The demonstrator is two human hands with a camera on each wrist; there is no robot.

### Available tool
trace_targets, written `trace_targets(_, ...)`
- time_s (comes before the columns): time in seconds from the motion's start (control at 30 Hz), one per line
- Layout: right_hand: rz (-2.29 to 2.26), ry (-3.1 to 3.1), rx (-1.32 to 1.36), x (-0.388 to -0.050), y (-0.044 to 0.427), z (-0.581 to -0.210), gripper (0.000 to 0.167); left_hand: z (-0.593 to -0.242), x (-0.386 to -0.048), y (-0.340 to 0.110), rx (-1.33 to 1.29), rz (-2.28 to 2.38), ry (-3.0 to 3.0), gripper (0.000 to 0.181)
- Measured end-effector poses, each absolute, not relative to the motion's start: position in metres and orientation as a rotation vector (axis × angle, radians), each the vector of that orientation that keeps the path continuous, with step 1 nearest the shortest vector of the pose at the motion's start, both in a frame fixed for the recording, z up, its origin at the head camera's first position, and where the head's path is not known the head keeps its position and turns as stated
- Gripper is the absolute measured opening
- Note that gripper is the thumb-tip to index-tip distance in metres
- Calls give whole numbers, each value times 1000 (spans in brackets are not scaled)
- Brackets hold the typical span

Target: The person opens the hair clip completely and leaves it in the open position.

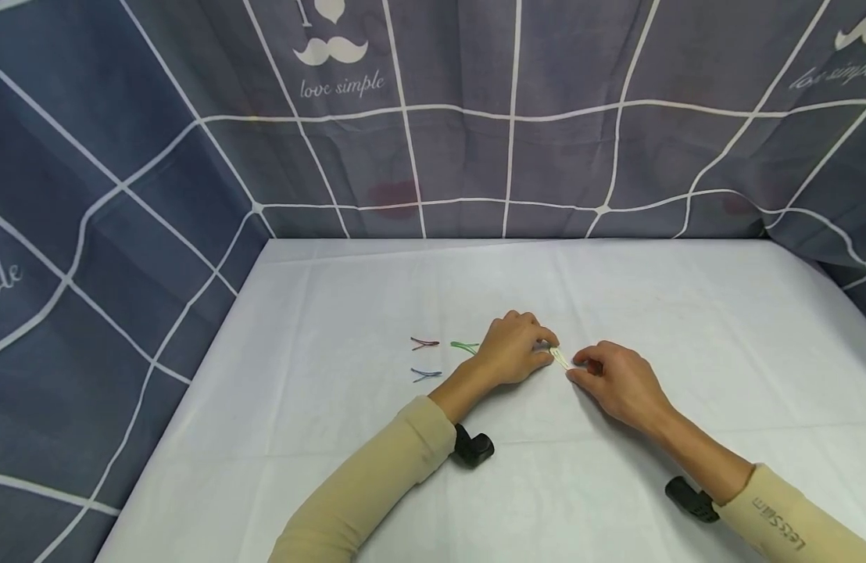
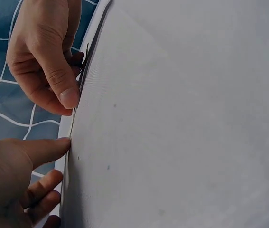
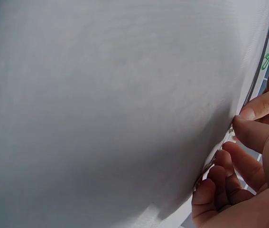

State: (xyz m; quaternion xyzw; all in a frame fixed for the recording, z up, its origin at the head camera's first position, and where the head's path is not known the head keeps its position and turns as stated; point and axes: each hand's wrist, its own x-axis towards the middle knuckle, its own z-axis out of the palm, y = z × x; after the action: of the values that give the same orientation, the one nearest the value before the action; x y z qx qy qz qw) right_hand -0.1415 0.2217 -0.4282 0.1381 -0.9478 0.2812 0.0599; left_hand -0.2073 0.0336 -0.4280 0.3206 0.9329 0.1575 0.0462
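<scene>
A pale yellow-green hair clip [image 1: 560,359] lies between my two hands, just over the white table. My left hand [image 1: 515,348] pinches its left end between thumb and forefinger. At the lower right end, the thumb and forefinger of my right hand [image 1: 621,383] hold the tip. A small greyish piece [image 1: 542,344], partly hidden, shows under the left fingers. Left of that hand lie a green hair clip [image 1: 464,346], a red one [image 1: 424,342] and a blue one [image 1: 426,375]. The left wrist view shows the right thumb [image 2: 69,97] close to the left thumb [image 2: 53,149].
A white cloth [image 1: 320,438] covers the table. Dark checked curtains [image 1: 454,156] hang behind it and along both sides. Black wrist cameras [image 1: 474,447] sit at the sleeve cuffs. A thin dark thing [image 2: 87,50] shows by the right fingers in the left wrist view.
</scene>
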Motion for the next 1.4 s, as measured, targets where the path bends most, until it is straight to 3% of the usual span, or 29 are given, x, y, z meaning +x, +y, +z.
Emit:
trace_targets(0.6, 914, -2916, 284, -141, 220, -425, 7, -428, -207, 34, 914, 600, 2859, 6)
trace_targets(1.4, 1024, -2856, 303, -142, 224, -425, 5, -422, -203, 30, 964, 650, 2826, 7)
